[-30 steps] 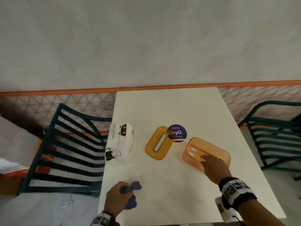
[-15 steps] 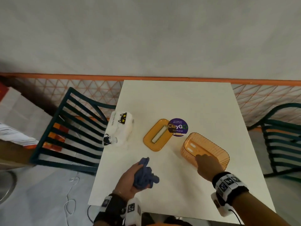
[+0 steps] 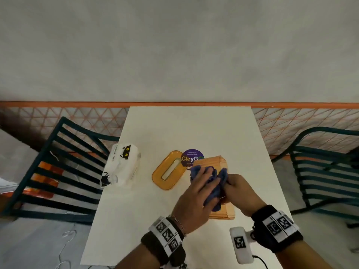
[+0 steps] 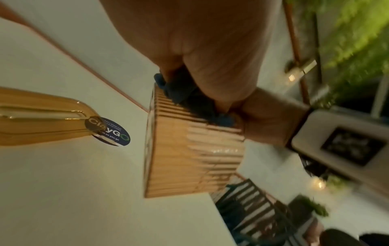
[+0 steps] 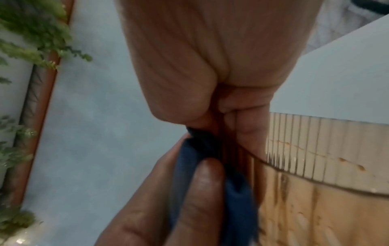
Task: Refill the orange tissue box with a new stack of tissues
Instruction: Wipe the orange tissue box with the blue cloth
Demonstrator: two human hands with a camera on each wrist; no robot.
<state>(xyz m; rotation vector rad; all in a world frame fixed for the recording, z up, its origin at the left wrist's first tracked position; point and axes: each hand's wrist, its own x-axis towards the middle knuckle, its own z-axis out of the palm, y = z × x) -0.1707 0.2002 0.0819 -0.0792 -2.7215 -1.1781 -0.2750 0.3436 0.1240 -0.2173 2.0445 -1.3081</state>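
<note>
At lower centre of the head view, the left hand (image 3: 196, 199) presses a blue cloth (image 3: 214, 183) onto the orange tissue box (image 3: 211, 162); the right hand (image 3: 242, 193) grips the box's edge.

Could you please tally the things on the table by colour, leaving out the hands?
Orange: 2, the box and the lid
Blue: 1, the cloth
White: 1, the tissue pack
Purple: 1, the round sticker
Total: 5
</note>
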